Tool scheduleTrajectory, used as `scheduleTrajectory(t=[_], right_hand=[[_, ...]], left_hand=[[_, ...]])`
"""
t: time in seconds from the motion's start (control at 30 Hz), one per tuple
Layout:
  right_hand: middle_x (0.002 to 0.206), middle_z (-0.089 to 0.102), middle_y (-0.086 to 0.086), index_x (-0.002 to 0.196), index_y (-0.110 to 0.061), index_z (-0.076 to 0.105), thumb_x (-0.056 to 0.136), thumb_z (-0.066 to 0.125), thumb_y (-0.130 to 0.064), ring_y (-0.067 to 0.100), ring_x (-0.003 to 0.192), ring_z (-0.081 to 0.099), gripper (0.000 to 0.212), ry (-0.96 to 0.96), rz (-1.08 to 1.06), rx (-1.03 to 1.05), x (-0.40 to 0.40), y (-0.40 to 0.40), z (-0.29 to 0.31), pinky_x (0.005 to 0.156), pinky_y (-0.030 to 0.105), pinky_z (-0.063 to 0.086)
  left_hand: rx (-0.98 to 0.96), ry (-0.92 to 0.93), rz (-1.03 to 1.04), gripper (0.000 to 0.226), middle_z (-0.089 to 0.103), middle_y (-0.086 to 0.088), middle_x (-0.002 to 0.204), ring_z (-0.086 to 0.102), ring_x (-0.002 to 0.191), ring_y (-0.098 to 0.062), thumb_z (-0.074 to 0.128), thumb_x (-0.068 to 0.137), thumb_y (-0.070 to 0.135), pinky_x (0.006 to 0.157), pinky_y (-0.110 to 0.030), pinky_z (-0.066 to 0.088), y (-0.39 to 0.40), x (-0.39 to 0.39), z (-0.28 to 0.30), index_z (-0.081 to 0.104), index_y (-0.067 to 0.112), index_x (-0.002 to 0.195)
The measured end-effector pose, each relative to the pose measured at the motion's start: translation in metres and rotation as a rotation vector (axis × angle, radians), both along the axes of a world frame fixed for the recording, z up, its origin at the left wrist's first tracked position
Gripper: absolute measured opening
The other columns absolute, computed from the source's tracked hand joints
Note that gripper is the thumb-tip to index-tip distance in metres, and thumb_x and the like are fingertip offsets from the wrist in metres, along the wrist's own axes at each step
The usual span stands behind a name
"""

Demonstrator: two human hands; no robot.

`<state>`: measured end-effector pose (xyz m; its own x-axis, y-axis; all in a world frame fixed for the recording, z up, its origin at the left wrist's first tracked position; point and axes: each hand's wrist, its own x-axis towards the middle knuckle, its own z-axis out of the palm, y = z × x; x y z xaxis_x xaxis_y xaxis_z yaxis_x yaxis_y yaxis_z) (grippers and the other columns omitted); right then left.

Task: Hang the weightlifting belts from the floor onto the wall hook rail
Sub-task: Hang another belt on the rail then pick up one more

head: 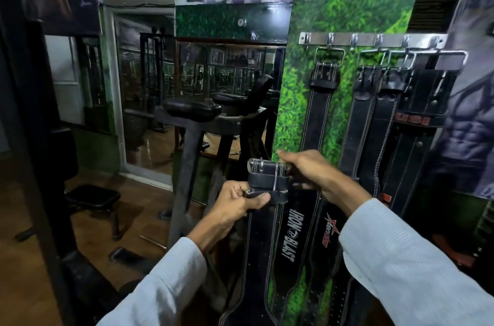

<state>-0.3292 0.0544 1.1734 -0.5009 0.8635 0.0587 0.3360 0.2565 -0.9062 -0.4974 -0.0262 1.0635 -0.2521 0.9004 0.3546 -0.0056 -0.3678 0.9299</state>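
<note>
Holding one black belt (263, 218) upright in front of the green wall panel (334, 18), buckle end up, at about 6 o'clock from the hook rail (371, 39). Left hand (238, 205) pinching the leather just under the buckle, thumb across the strap; right hand (307, 173) curled round the right end of the steel buckle (267, 165) at 3 o'clock of it. Several belts already hanging by their buckles from the rail, among them the hung belt (318, 101) second from the left. Leftmost hook (307, 38) at 9 o'clock of the rail looks bare (hard to be sure in this dim light).

To do this well, judged from here: lift with both hands toward 12 o'clock, keeping the buckle frame level and square to the wall. Steer left of the hung belt so the frames do not tangle. Slip the top bar of the buckle over the free hook, let the weight settle onto it, and only then loosen the fingers, left hand last, steadying the strap against swinging
</note>
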Motion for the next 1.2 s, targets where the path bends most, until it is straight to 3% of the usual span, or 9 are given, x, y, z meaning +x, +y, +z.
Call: scheduleTrajectory(t=[0.17, 0.3, 0.4, 0.53, 0.63, 0.7, 0.9, 1.1, 1.2], right_hand=[[0.13, 0.071, -0.01, 0.115, -0.032, 0.077, 0.098, 0.059, -0.056, 0.014, 0.126, 0.062, 0.035, 0.0, 0.03, 0.385, -0.006, -0.004, 0.004, 0.106, 0.034, 0.044], [0.156, 0.051, 0.003, 0.122, -0.024, 0.076, 0.104, 0.027, -0.066, 0.022, 0.144, 0.047, 0.067, -0.225, 0.17, 0.313, -0.016, -0.012, 0.017, 0.104, 0.034, 0.031], [0.145, 0.063, 0.002, 0.108, -0.027, 0.081, 0.101, 0.039, -0.066, 0.018, 0.138, 0.054, 0.057, -0.084, 0.173, 0.348, -0.018, -0.019, 0.017, 0.108, 0.039, 0.037], [0.114, 0.079, 0.001, 0.086, -0.017, 0.082, 0.095, 0.055, -0.059, 0.014, 0.118, 0.069, 0.05, 0.404, 0.138, 0.152, -0.012, -0.019, 0.021, 0.101, 0.041, 0.047], [0.107, 0.079, -0.005, 0.094, -0.019, 0.08, 0.093, 0.067, -0.053, 0.017, 0.107, 0.071, 0.036, 0.028, 0.011, 0.247, -0.014, -0.011, 0.02, 0.092, 0.036, 0.05], [0.107, 0.078, -0.005, 0.101, -0.011, 0.08, 0.089, 0.071, -0.056, 0.015, 0.106, 0.069, 0.047, -0.23, 0.064, 0.207, -0.018, -0.005, 0.012, 0.098, 0.037, 0.05], [0.07, 0.069, -0.003, 0.082, -0.018, 0.08, 0.084, 0.084, -0.02, 0.003, 0.061, 0.059, 0.005, 0.104, 0.088, 0.343, -0.033, 0.001, 0.012, 0.067, 0.022, 0.046], [0.07, 0.076, -0.01, 0.079, -0.029, 0.08, 0.079, 0.089, -0.027, 0.003, 0.065, 0.068, 0.009, 0.006, -0.119, 0.625, -0.052, -0.006, 0.007, 0.062, 0.025, 0.056], [0.069, 0.075, -0.01, 0.08, -0.028, 0.082, 0.078, 0.09, -0.03, 0.006, 0.063, 0.066, 0.009, 0.059, -0.209, 0.668, -0.054, 0.002, 0.005, 0.062, 0.03, 0.056]], left_hand=[[-0.007, 0.016, 0.0, 0.015, 0.081, -0.003, 0.088, 0.074, 0.082, -0.007, 0.074, 0.085, -0.01, 0.071, -0.017, 0.056, 0.003, -0.003, -0.002, 0.08, 0.002, 0.091], [-0.012, 0.032, -0.02, 0.007, 0.08, -0.007, 0.091, 0.074, 0.084, -0.008, 0.075, 0.083, -0.011, 0.075, -0.019, 0.056, 0.009, -0.003, -0.007, 0.078, -0.006, 0.088], [-0.001, 0.031, -0.026, 0.029, 0.076, -0.018, 0.098, 0.072, 0.089, -0.012, 0.079, 0.083, -0.005, 0.08, -0.024, 0.055, 0.014, -0.009, -0.012, 0.066, -0.025, 0.101], [-0.018, 0.044, -0.008, 0.02, 0.08, -0.009, 0.097, 0.073, 0.09, -0.012, 0.079, 0.083, -0.006, 0.08, -0.023, 0.056, 0.015, -0.023, -0.012, 0.075, -0.014, 0.1], [-0.006, 0.058, -0.008, 0.018, 0.08, -0.006, 0.094, 0.073, 0.087, -0.009, 0.078, 0.083, -0.008, 0.078, -0.022, 0.056, 0.014, -0.029, -0.01, 0.075, -0.015, 0.099], [0.004, 0.075, -0.014, 0.016, 0.08, -0.004, 0.092, 0.073, 0.085, -0.007, 0.077, 0.083, -0.008, 0.077, -0.021, 0.056, 0.013, -0.031, -0.007, 0.075, -0.014, 0.098], [0.058, 0.064, -0.063, 0.019, 0.081, -0.001, 0.095, 0.074, 0.091, -0.008, 0.077, 0.083, -0.009, 0.079, -0.02, 0.056, 0.01, -0.048, -0.006, 0.081, 0.003, 0.098], [-0.048, 0.084, -0.122, 0.026, 0.081, -0.006, 0.097, 0.075, 0.091, -0.011, 0.085, 0.074, -0.007, 0.081, -0.023, 0.057, 0.002, -0.069, 0.0, 0.081, 0.004, 0.098], [-0.109, 0.033, 0.132, 0.041, 0.081, -0.007, 0.101, 0.075, 0.099, -0.021, 0.086, 0.056, 0.003, 0.091, -0.038, 0.059, 0.001, -0.086, 0.021, 0.079, 0.018, 0.093]])
